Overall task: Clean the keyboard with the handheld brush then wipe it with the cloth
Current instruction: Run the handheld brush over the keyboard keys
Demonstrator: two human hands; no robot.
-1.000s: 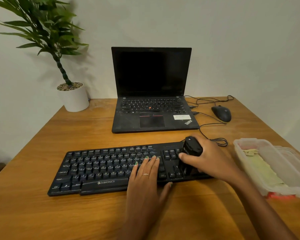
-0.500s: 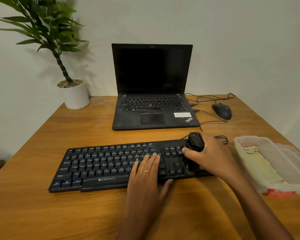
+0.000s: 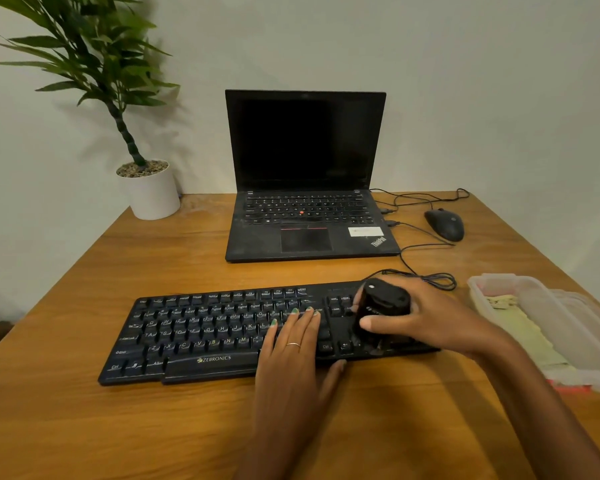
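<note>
Head view: we're in the brushing step. Right hand [image 3: 426,318] grips the handheld brush [image 3: 383,306], fingers curled round it, over the keyboard [image 3: 205,334] right end. Left hand [image 3: 293,355] presses flat, fingers together. Next: sweep leftward; cloth [image 3: 523,327] waits in the container [image 3: 582,327].

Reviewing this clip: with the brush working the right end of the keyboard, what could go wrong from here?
1. The keyboard's cable loops just behind the right hand gripping the brush; a backward stroke might snag it.
2. Only the left hand, lying flat on the keys, steadies the keyboard; hard strokes could slide it on the table.
3. The plastic container holding the cloth sits near the right forearm, which could knock it.
</note>
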